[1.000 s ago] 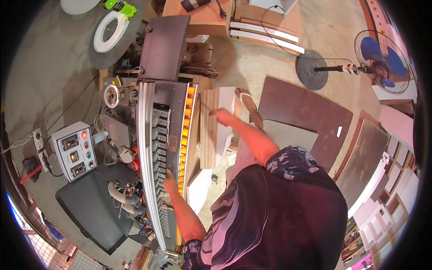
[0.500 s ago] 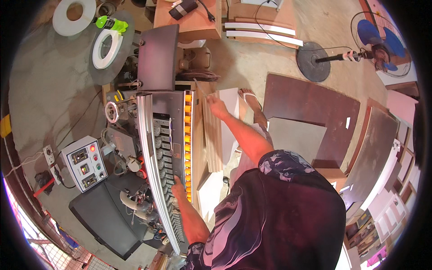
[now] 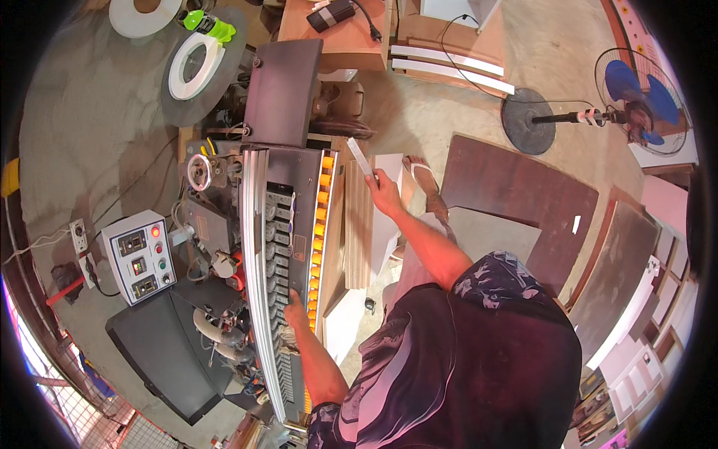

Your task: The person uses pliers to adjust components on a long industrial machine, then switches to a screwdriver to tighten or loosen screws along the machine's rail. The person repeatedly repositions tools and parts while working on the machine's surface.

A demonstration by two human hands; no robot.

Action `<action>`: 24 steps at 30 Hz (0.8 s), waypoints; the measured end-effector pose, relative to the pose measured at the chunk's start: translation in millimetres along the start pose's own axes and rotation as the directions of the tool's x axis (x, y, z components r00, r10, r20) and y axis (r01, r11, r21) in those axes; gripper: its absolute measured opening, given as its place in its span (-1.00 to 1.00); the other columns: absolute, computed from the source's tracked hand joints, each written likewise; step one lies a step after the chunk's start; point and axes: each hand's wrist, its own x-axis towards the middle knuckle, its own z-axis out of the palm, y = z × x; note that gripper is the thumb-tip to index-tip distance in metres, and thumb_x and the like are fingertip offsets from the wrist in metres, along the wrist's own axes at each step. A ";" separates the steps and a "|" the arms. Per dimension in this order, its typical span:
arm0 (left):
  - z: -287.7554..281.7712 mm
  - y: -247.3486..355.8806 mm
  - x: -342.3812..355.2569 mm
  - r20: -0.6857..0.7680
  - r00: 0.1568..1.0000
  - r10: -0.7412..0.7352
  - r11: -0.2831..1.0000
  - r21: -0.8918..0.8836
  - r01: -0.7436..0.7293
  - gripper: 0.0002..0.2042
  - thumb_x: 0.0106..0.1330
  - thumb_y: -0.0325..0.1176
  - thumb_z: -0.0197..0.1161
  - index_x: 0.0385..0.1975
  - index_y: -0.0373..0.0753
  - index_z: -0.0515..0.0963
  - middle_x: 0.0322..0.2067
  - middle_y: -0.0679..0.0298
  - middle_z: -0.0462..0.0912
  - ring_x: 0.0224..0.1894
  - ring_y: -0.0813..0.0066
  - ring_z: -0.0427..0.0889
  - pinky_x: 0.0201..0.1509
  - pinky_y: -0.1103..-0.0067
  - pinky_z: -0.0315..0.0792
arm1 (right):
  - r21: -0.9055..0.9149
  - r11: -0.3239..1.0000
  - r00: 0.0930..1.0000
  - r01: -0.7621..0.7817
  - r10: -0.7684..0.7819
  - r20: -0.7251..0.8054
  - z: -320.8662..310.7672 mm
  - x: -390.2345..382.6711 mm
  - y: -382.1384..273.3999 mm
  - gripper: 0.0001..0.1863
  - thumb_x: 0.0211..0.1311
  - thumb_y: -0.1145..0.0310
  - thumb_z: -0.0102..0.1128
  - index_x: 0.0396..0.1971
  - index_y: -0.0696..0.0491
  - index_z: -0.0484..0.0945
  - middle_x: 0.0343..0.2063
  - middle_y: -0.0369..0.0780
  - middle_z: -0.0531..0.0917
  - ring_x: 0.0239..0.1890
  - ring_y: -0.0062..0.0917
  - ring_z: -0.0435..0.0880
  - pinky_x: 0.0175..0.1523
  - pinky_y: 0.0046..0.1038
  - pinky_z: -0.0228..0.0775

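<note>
My right hand is closed round the lower end of a thin, flat, pale grey strip. The strip slants upward beside a long machine, above the end of a stack of wooden boards. My left hand rests on the machine's dark bed, beside its row of black track pads. Its fingers are partly hidden, so whether they grip anything cannot be made out. A row of orange rollers lines the bed's near edge, and a silver rail runs along the pads.
A control box with a lit red lamp stands beyond the machine, near an open black cover. A white tape roll and a green bottle lie at upper left. A standing fan and a brown board are at right.
The view has shifted, moving the machine rightward in the picture. My right hand has turned the strip so that its broad face shows. My left hand stays on the bed.
</note>
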 end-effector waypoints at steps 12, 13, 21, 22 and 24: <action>9.7 -12.0 7.8 -0.048 0.998 -0.035 0.999 0.019 0.036 0.12 0.32 0.64 -0.09 -0.08 -0.66 0.62 -0.08 -0.36 0.72 0.05 -0.32 0.73 0.15 0.00 0.59 | -0.401 0.827 0.919 0.395 -0.345 0.192 7.8 10.6 -30.9 -0.80 0.50 0.41 0.02 0.05 0.04 0.42 -0.25 0.09 0.70 -0.21 0.16 0.73 -0.14 0.10 0.58; 11.5 -8.1 7.2 -0.036 0.999 -0.030 1.000 0.005 0.030 0.12 0.32 0.65 -0.09 -0.07 -0.66 0.61 -0.08 -0.36 0.72 0.05 -0.33 0.72 0.15 0.00 0.58 | -0.421 0.803 0.905 0.422 -0.342 0.253 -5.4 13.1 -20.9 -0.80 0.50 0.41 0.03 0.04 0.04 0.41 -0.23 0.09 0.69 -0.20 0.15 0.73 -0.15 0.10 0.57; 2.2 1.6 -1.3 0.011 0.999 -0.053 0.999 0.008 0.053 0.12 0.31 0.65 -0.09 -0.05 -0.66 0.61 -0.08 -0.34 0.73 0.04 -0.29 0.73 0.12 0.00 0.59 | -0.386 0.865 0.947 0.321 -0.291 0.136 -29.8 17.6 -11.8 -0.81 0.49 0.39 0.05 0.02 0.01 0.43 -0.21 0.03 0.73 -0.18 0.08 0.74 -0.14 0.09 0.56; -1.5 -2.0 0.2 0.016 0.999 -0.042 0.999 0.001 0.042 0.12 0.31 0.65 -0.09 -0.05 -0.66 0.61 -0.09 -0.34 0.74 0.04 -0.29 0.74 0.12 0.00 0.59 | -0.377 0.880 0.957 0.289 -0.274 0.093 -19.4 23.0 -19.9 -0.82 0.49 0.38 0.04 0.01 0.01 0.44 -0.23 0.02 0.74 -0.19 0.07 0.74 -0.14 0.10 0.56; -4.6 -7.5 -0.1 -0.023 0.998 -0.052 0.999 0.006 0.053 0.11 0.31 0.63 -0.05 -0.05 -0.65 0.62 -0.09 -0.34 0.74 0.03 -0.28 0.74 0.12 0.02 0.60 | -0.393 0.866 0.950 0.309 -0.297 0.092 -12.3 28.8 -30.2 -0.80 0.47 0.38 0.05 0.02 0.01 0.46 -0.24 0.00 0.74 -0.20 0.04 0.75 -0.13 0.09 0.56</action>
